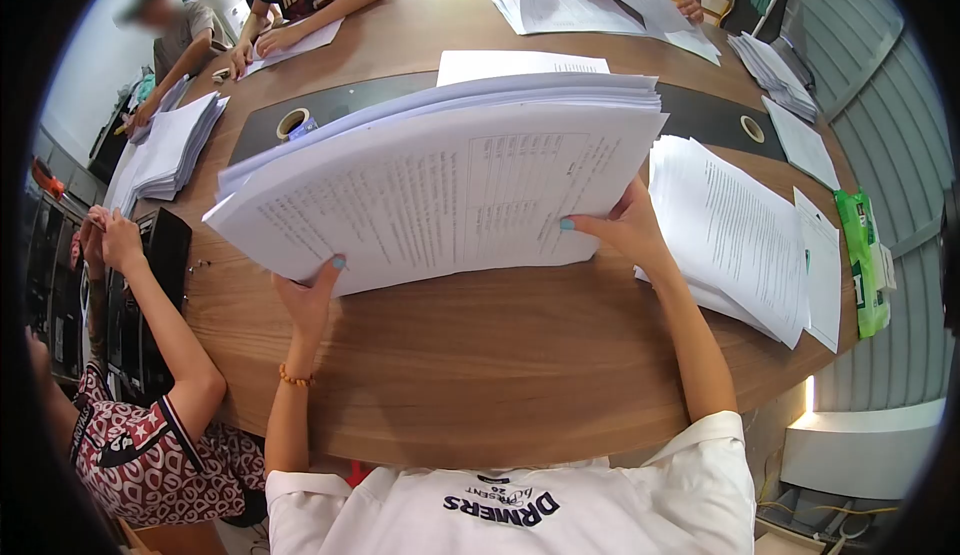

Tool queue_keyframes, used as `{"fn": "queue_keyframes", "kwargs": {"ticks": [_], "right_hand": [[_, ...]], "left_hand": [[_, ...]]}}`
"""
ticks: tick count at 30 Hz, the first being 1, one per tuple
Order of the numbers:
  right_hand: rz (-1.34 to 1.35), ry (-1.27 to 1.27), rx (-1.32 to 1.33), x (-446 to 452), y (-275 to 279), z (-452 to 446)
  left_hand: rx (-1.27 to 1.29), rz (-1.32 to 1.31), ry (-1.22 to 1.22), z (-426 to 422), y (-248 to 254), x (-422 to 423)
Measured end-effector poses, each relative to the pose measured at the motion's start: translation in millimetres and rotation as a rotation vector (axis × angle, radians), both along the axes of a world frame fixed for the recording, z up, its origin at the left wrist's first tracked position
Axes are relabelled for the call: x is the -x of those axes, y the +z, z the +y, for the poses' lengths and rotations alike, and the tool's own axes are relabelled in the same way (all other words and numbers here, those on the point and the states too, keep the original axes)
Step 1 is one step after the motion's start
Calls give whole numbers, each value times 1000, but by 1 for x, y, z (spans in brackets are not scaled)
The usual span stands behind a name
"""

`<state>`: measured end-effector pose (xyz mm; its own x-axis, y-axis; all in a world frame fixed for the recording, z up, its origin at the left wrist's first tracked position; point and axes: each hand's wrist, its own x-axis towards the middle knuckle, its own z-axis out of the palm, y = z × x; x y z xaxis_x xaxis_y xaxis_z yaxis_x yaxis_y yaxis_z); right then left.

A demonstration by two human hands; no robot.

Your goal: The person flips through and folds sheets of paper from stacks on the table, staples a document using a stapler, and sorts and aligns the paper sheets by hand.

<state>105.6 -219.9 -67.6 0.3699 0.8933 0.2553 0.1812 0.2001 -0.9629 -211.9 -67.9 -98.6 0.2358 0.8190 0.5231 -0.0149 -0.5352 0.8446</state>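
Observation:
A thick stack of printed paper sheets is held up on edge above the wooden table. My left hand grips its lower left part, thumb on the printed front side. At the lower right edge, my right hand clasps the same stack, its blue-nailed thumb lying on the front. The other fingers of both hands are partly hidden behind the paper. Text and a table grid show on the front sheet. Just right of my right hand lies a pile of printed sheets.
More paper lies behind the held stack. Paper piles stand at the left and right edges. Tape rolls rest on the dark inlay. A green packet sits at the right edge. Several other people work around the table.

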Motion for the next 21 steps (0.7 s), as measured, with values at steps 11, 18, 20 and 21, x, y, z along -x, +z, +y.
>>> {"fn": "queue_keyframes", "kwargs": {"ticks": [11,18,20,21], "right_hand": [[-316,-84,-184,13,-1,4],[-385,-248,-208,28,-11,-2],[-329,-227,-187,24,-21,-4],[-282,-212,-175,22,-23,-3]], "left_hand": [[-97,72,67,-9,-11,-6],[-111,10,127,-14,-6,-14],[-137,109,91,-6,-10,-2],[-110,214,23,-4,-11,3]]}}
